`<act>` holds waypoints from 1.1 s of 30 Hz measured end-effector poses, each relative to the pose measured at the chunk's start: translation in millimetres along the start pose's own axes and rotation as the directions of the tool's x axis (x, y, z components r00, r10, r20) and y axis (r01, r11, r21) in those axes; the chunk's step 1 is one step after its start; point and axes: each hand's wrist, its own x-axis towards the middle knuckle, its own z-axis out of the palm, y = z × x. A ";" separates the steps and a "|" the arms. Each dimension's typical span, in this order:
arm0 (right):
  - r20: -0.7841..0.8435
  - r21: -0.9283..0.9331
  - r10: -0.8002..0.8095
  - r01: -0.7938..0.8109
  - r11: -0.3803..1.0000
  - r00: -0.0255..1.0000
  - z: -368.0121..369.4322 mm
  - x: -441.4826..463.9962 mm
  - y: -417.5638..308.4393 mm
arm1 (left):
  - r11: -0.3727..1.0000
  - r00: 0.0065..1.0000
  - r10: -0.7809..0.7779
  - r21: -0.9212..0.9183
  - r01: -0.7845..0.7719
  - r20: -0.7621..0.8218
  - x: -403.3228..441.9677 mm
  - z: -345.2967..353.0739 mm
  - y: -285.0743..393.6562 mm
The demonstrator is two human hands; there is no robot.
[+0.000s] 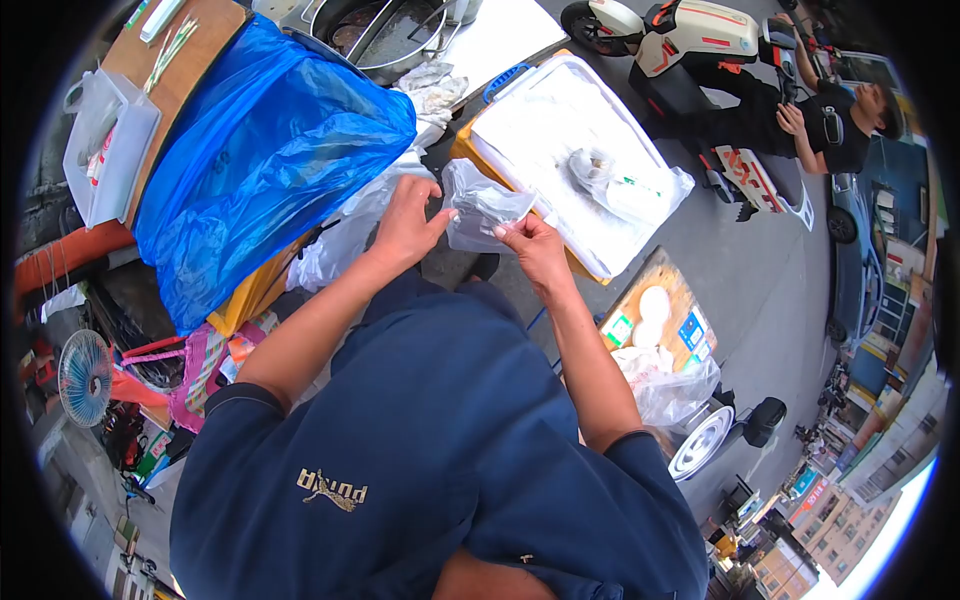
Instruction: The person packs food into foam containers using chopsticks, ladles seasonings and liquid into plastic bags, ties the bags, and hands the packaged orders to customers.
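Between my two hands hangs a thin clear plastic bag (478,205), its mouth partly spread. My left hand (408,222) is at the bag's left edge, thumb and fingertips bent in against the film. On the other side my right hand (537,250) pinches the bag's rim between thumb and fingers. Just beyond the bag stands a yellow crate topped by a white-covered lid (540,125). A knotted clear bag (600,175) with something greyish inside lies on that lid. What the bag in my hands contains, if anything, cannot be made out.
Blue plastic sheeting (270,150) covers crates at left, near a translucent bin (110,150). A metal pot (385,35) sits at the top. At right are a wooden board (670,290) with signs, a person (835,125) and a white scooter (700,35).
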 end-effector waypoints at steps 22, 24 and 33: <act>-0.480 -0.583 -0.164 -0.174 0.793 0.862 -89.2 -60.7 90.7 | -0.192 0.688 -0.036 -0.680 0.707 0.725 53.3 53.5 9.1; -0.412 -0.587 -0.293 -0.006 0.809 0.863 -77.9 -61.0 32.1 | -0.011 0.599 0.195 -0.609 0.793 0.777 62.9 58.6 35.2; -0.071 0.211 -0.090 0.103 0.972 0.993 -143.3 -11.8 46.9 | 0.978 0.781 0.105 0.079 -0.193 0.615 77.9 86.5 65.9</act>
